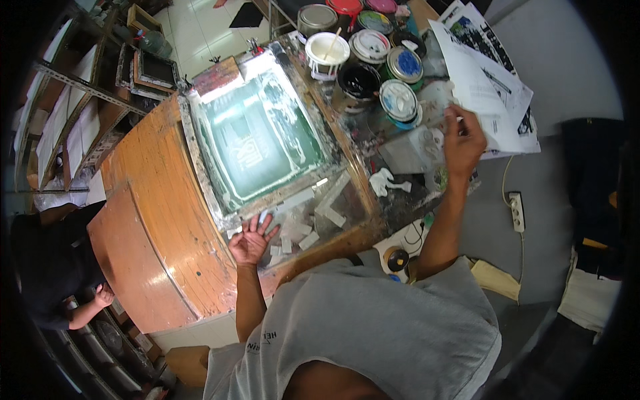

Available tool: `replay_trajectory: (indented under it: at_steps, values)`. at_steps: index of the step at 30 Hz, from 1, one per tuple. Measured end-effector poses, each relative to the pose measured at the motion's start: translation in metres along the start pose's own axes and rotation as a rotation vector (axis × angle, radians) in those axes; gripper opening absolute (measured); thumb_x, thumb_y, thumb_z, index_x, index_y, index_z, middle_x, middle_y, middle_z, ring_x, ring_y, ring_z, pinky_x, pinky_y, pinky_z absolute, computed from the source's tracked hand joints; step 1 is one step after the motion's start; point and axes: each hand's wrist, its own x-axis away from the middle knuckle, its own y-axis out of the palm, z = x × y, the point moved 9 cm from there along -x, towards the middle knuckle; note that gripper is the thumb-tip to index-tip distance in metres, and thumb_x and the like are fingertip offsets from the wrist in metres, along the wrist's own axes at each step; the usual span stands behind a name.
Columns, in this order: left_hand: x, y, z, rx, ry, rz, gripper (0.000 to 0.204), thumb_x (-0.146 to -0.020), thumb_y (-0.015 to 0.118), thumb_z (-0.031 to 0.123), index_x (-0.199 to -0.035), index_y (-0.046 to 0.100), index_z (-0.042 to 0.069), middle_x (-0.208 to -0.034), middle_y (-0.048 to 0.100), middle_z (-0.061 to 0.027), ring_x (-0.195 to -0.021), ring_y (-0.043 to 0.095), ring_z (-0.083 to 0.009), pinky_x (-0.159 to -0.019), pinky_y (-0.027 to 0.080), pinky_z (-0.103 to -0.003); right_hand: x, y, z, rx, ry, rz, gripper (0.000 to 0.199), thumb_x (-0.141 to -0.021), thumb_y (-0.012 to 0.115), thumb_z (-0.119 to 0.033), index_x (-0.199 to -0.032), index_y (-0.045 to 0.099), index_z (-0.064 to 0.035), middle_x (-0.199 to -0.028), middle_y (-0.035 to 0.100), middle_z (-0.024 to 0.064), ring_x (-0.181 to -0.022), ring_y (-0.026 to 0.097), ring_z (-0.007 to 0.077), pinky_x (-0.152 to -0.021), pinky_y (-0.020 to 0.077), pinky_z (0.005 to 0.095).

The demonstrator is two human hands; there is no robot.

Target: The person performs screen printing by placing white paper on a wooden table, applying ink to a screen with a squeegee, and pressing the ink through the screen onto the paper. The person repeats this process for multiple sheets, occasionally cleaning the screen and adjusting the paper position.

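Note:
My left hand (250,242) lies palm up with its fingers spread, holding nothing, at the near edge of a screen-printing frame (210,179). The green mesh (280,137) of the frame carries a pale block-shaped design and is lit brightly. Short pale strips (309,240) lie on the glass to the right of this hand. My right hand (465,141) is raised at the right end of the bench with thumb and fingers pinched together. Its fingertips are beside the left edge of a white paper sheet (477,83); whether they grip the paper or something small is unclear.
Several ink cans, one holding black ink (359,81), and a white tub with a stick (327,49) crowd the bench's far side. A crumpled white cloth (387,183) lies nearer. At left, a person in black (50,267) stands by the wooden board (147,247). A power strip (517,212) hangs right.

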Motion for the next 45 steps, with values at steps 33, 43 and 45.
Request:
replay_trajectory:
  at_steps: [33, 43, 45]
  values:
    - [0.007, -0.005, -0.004, 0.159, -0.007, -0.219, 0.041, -0.096, 0.048, 0.019, -0.134, 0.06, 0.009, -0.159, 0.041, -0.0105, -0.15, 0.03, -0.0389, -0.114, 0.032, -0.063, -0.085, 0.091, -0.035, 0.168, -0.66, -0.413, 0.029, -0.084, 0.068, -0.031, -0.078, 0.073, -0.0031, -0.074, 0.068, 0.0215, -0.065, 0.064, 0.0415, -0.062, 0.0501, 0.0506]
    - [0.016, 0.004, -0.002, 0.161, 0.001, -0.102, 0.036, -0.093, 0.05, 0.016, -0.126, 0.058, 0.006, -0.158, 0.042, -0.0135, -0.151, 0.029, -0.0406, -0.116, 0.028, -0.066, -0.037, 0.094, -0.087, -0.196, -0.432, -0.497, 0.013, -0.088, 0.071, -0.006, -0.096, 0.067, 0.0025, -0.088, 0.068, 0.0108, -0.08, 0.064, 0.0218, -0.075, 0.0524, 0.0341]
    - [0.014, 0.004, 0.001, 0.151, 0.005, -0.08, 0.036, -0.093, 0.05, 0.016, -0.126, 0.058, 0.006, -0.158, 0.042, -0.0134, -0.15, 0.029, -0.0402, -0.115, 0.029, -0.066, -0.006, 0.11, -0.112, -0.217, -0.597, -0.496, 0.013, -0.085, 0.073, -0.008, -0.094, 0.068, 0.0013, -0.086, 0.067, 0.0114, -0.074, 0.064, 0.0232, -0.067, 0.0501, 0.0351]
